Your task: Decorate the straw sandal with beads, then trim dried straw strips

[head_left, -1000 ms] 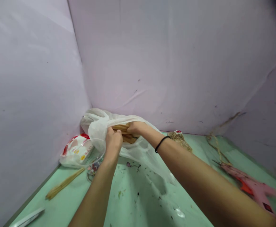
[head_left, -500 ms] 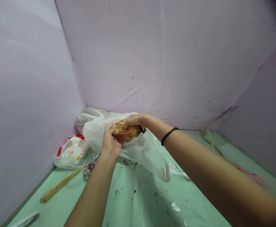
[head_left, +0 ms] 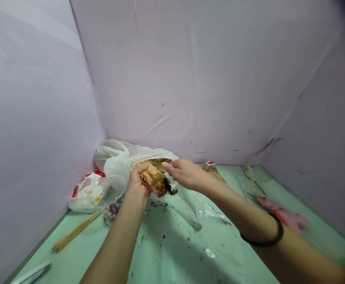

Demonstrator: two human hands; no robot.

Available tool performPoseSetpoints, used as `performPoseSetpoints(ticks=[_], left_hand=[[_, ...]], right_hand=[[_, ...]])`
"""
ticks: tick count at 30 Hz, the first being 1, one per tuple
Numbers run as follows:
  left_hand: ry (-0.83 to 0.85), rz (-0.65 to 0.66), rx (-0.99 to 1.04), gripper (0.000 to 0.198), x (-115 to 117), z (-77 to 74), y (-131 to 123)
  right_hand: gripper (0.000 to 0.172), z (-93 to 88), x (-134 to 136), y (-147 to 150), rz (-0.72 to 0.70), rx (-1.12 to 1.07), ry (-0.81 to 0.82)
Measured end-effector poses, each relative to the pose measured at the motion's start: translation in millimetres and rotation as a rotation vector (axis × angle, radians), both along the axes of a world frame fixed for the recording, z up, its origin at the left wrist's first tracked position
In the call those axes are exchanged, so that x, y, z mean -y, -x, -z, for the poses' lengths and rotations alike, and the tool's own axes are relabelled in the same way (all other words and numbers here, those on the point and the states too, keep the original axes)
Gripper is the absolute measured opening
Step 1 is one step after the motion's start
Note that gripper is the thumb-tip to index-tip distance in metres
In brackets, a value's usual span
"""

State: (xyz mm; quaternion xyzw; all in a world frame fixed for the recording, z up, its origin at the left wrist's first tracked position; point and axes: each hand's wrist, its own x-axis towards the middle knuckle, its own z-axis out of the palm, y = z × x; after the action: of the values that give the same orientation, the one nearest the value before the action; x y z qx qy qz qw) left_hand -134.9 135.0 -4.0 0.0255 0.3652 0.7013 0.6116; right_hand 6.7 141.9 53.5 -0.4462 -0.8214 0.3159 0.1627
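Observation:
My left hand [head_left: 138,183] grips a bundle of dried corn husks [head_left: 154,179], pale tan with a dark, curly tuft at its near right end. The bundle sticks out of the mouth of a translucent white plastic bag [head_left: 116,157], which slumps against the back wall. Just right of the husks is my right hand [head_left: 187,173], fingers stretched towards the bag's mouth. Its fingertips are close to the upper husks; whether they touch I cannot tell. The bag hides the rest of its contents.
At left lie a red-and-white package [head_left: 86,189], a clear round lid [head_left: 117,183], a tub of colourful beads [head_left: 112,211] and a flat tan bundle [head_left: 76,232]. A twine-wrapped piece [head_left: 212,170], pink scissors-like item [head_left: 281,211] and rope [head_left: 250,175] lie right. Scraps dot the green tabletop [head_left: 172,256].
My right hand has let go of the husks and moved slightly right, its fingers straightening. The husk bundle now shows more outside the bag, its dark tuft lower, still in my left hand.

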Motion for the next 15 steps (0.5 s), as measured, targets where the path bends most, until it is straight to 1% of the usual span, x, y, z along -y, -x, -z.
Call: performPoseSetpoints(ticks=[3, 5, 8, 9, 12, 13, 15], left_hand=[[0.023, 0.02, -0.005, 0.027, 6.7, -8.0, -10.0], [0.034, 0.027, -0.013, 0.026, 13.4, -12.9, -19.4], [0.06, 0.039, -0.026, 0.025, 27.9, -16.9, -36.1], [0.076, 0.049, -0.03, 0.025, 33.9, -17.5, -41.8], [0.123, 0.102, -0.048, 0.024, 53.9, -18.4, -57.5], [0.134, 0.122, -0.057, 0.024, 60.9, -18.9, -61.8], [0.149, 0.159, -0.078, 0.02, 74.8, -20.2, -68.6]], right_hand=[[0.035, 8.8, 10.2, -20.3, 0.056, -0.079, 0.065], [0.031, 17.8, 22.2, -29.8, 0.1, -0.131, 0.074], [0.044, 28.1, 49.4, -41.0, 0.199, -0.221, 0.033], [0.041, 29.8, 59.9, -44.8, 0.225, -0.261, 0.021], [0.019, 30.1, 90.6, -58.3, 0.233, -0.343, 0.007], [0.016, 29.4, 99.8, -63.4, 0.222, -0.353, 0.017], [0.014, 28.3, 116.2, -73.8, 0.212, -0.363, 0.043]])
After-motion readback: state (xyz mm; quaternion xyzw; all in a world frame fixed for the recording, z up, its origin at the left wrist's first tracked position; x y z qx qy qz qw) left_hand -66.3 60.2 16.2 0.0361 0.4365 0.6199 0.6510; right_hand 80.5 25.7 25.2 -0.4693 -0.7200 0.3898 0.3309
